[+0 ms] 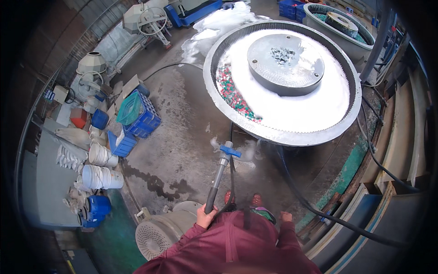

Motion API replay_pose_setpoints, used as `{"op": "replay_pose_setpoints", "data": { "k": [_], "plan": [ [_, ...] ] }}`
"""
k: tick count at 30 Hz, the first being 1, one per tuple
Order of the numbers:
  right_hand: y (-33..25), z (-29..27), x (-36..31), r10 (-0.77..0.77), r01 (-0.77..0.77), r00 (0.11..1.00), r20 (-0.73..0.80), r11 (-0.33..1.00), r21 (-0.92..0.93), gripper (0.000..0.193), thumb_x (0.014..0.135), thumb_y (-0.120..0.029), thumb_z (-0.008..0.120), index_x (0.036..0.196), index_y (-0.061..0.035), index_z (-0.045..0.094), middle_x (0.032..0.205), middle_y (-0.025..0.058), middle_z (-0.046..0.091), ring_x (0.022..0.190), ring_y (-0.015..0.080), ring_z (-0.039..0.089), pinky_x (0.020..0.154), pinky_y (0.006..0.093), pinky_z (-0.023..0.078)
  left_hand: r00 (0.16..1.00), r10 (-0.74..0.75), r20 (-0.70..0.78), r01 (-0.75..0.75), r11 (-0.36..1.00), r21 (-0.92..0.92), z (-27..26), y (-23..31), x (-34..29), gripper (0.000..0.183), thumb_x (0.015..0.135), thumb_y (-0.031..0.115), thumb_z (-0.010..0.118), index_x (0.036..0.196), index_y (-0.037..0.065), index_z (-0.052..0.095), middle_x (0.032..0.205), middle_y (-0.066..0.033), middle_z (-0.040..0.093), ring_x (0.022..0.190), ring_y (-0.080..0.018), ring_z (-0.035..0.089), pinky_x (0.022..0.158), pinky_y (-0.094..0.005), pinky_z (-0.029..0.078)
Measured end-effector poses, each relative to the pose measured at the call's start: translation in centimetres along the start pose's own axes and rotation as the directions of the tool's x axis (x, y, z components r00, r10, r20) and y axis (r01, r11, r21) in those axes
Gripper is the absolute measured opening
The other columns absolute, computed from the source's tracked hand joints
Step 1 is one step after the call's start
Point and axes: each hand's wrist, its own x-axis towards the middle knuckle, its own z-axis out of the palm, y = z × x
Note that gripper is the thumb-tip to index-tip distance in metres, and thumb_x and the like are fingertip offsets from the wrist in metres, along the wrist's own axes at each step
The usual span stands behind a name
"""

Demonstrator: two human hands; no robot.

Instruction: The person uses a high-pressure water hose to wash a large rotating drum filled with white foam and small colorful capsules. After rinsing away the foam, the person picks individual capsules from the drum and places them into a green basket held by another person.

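Note:
My left hand (pixel 206 216) is wrapped round the black end of a hose pipe (pixel 220 174), a grey tube with a blue valve handle (pixel 230 151) across its far end. The pipe slants away from me over the wet floor, short of the big round vibratory tub (pixel 280 139). White foam (pixel 296 107) fills most of that tub, around a metal centre dome (pixel 285 64). Red and green pieces (pixel 235 98) show at its left side. My right hand (pixel 286 216) hangs low by my side, fingers curled in, with nothing visible in it.
Blue crates (pixel 147 119), white buckets (pixel 103 176) and blue drums (pixel 97 208) line the left side. A perforated round machine part (pixel 157 239) sits close by my left. A thick black hose (pixel 315 209) crosses the floor on the right. Foam (pixel 214 32) lies spilled behind the tub.

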Motion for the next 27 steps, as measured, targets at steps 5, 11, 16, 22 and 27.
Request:
{"op": "replay_pose_setpoints", "data": {
  "k": [5, 11, 16, 22, 27],
  "plan": [
    [-1.0, 0.1, 1.0, -0.008, 0.005, 0.999, 0.048, 0.998, 0.061, 0.036, 0.069, 0.000, 0.044, 0.097, -0.0009, 0.066, 0.068, 0.0114, 0.064, 0.059, 0.0183, 0.062, 0.058, 0.0296, 0.049, 0.998, 0.040, 0.039, -0.042, 0.998, 0.046, 0.4, 0.8, -0.8, 0.006, 0.073, -0.001, 0.059, 0.077, 0.004, 0.059, 0.063, 0.0042, 0.053, 0.052, -0.0027, 0.044, 0.048, -0.0183, 0.034],
    [-2.1, 0.0, 1.8, -0.018, 0.012, 0.998, 0.054, 0.993, 0.114, 0.035, 0.073, 0.000, 0.041, 0.099, 0.0009, 0.064, 0.067, 0.0101, 0.063, 0.058, 0.0166, 0.061, 0.059, 0.0283, 0.048, 0.998, -0.004, 0.056, -0.001, 0.996, 0.088, 0.2, 0.4, -1.4, 0.006, 0.073, -0.001, 0.059, 0.077, 0.003, 0.059, 0.070, 0.0028, 0.055, 0.061, -0.0045, 0.049, 0.057, -0.0198, 0.039],
    [-1.8, -0.3, 2.1, 0.057, -0.069, 0.993, 0.101, 0.990, 0.120, 0.032, 0.076, 0.000, 0.041, 0.098, 0.0005, 0.064, 0.069, 0.0101, 0.062, 0.057, 0.0167, 0.059, 0.055, 0.0281, 0.048, 0.997, -0.048, 0.054, 0.039, 0.986, 0.159, 0.7, 1.4, -2.0, 0.004, 0.075, 0.000, 0.060, 0.079, 0.002, 0.060, 0.073, 0.0019, 0.057, 0.070, -0.0066, 0.052, 0.065, -0.0216, 0.042],
    [-0.8, -0.1, 3.3, 0.163, -0.192, 0.975, 0.151, 0.961, 0.198, 0.022, 0.083, -0.011, 0.051, 0.099, -0.0030, 0.062, 0.067, 0.0097, 0.060, 0.054, 0.0193, 0.058, 0.046, 0.0335, 0.047, 0.996, -0.070, 0.060, 0.060, 0.985, 0.161, 1.0, 2.5, -2.8, 0.004, 0.077, -0.001, 0.058, 0.080, 0.001, 0.060, 0.074, 0.0015, 0.057, 0.071, -0.0071, 0.052, 0.068, -0.0215, 0.042],
    [-4.4, 0.9, 3.6, 0.190, -0.232, 0.960, 0.208, 0.952, 0.200, 0.033, 0.076, 0.000, 0.039, 0.103, -0.0015, 0.059, 0.066, 0.0083, 0.059, 0.049, 0.0161, 0.055, 0.038, 0.0286, 0.039, 0.995, -0.083, 0.051, 0.073, 0.981, 0.181, 0.4, 2.1, -3.5, 0.006, 0.076, -0.003, 0.056, 0.081, 0.000, 0.060, 0.077, 0.0010, 0.058, 0.073, -0.0068, 0.052, 0.069, -0.0215, 0.042]
  ]
}}
